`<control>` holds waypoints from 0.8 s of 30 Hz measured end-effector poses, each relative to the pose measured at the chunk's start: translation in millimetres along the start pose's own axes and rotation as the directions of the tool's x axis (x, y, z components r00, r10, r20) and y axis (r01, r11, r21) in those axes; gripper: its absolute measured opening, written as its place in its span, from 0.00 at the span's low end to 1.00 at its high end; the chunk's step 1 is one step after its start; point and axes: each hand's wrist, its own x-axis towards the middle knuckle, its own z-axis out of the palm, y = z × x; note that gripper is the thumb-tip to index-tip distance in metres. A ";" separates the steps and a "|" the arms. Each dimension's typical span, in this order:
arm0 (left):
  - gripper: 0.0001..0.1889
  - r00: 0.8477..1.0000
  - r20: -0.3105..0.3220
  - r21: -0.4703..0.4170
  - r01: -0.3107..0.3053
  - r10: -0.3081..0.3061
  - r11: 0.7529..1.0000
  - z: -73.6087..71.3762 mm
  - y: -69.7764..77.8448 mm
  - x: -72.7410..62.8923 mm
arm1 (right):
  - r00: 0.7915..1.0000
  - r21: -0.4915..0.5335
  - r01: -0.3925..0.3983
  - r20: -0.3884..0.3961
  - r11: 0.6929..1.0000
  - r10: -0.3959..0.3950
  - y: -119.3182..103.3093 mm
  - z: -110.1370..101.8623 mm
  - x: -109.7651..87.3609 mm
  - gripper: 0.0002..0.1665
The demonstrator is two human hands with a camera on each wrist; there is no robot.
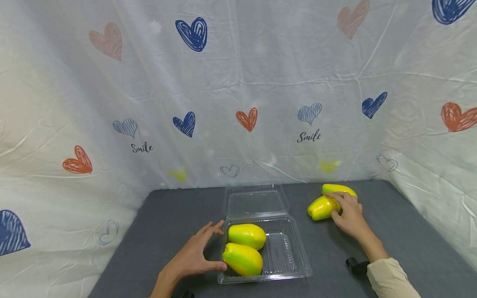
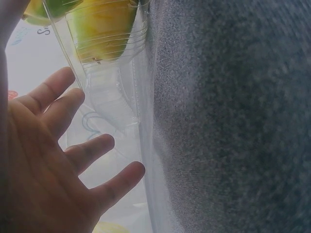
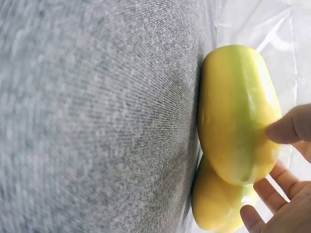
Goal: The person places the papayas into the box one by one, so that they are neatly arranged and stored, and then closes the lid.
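Note:
On the right, my right hand (image 1: 349, 213) pinches the near papaya (image 1: 321, 208), yellow with a green streak. In the right wrist view its thumb (image 3: 286, 130) presses that papaya (image 3: 238, 114), with the fingers round its end. Another papaya (image 1: 339, 190) lies just behind, partly covered. A clear plastic clamshell box (image 1: 303, 265) stands with its lid (image 1: 257, 202) laid back. Two papayas, a rear one (image 1: 246, 236) and a front one (image 1: 243, 260), sit in its left half. My left hand (image 1: 193, 252) is spread at the box's left side, thumb tip by the front papaya.
Dark grey cloth (image 1: 175, 215) covers the table. A white curtain (image 1: 212, 91) with printed hearts hangs behind and at both sides. Near my right wrist is a small black object (image 1: 357, 267).

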 end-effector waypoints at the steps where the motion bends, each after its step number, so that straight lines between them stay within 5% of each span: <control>1: 0.36 1.000 0.000 -0.003 0.000 0.000 1.000 -0.2 0.1 -0.1 | 1.000 0.004 -0.002 0.002 1.000 0.002 0.2 -0.1 -0.6 0.28; 16: 0.36 1.000 0.003 -0.009 0.006 -0.006 1.000 -0.8 1.3 0.1 | 0.999 0.097 -0.010 0.033 0.995 0.007 -0.5 -4.2 -9.2 0.27; 24: 0.36 1.000 0.000 -0.009 0.005 -0.005 1.000 -0.4 1.1 -0.8 | 1.000 0.066 0.011 -0.001 0.998 -0.011 0.4 -3.7 -14.1 0.29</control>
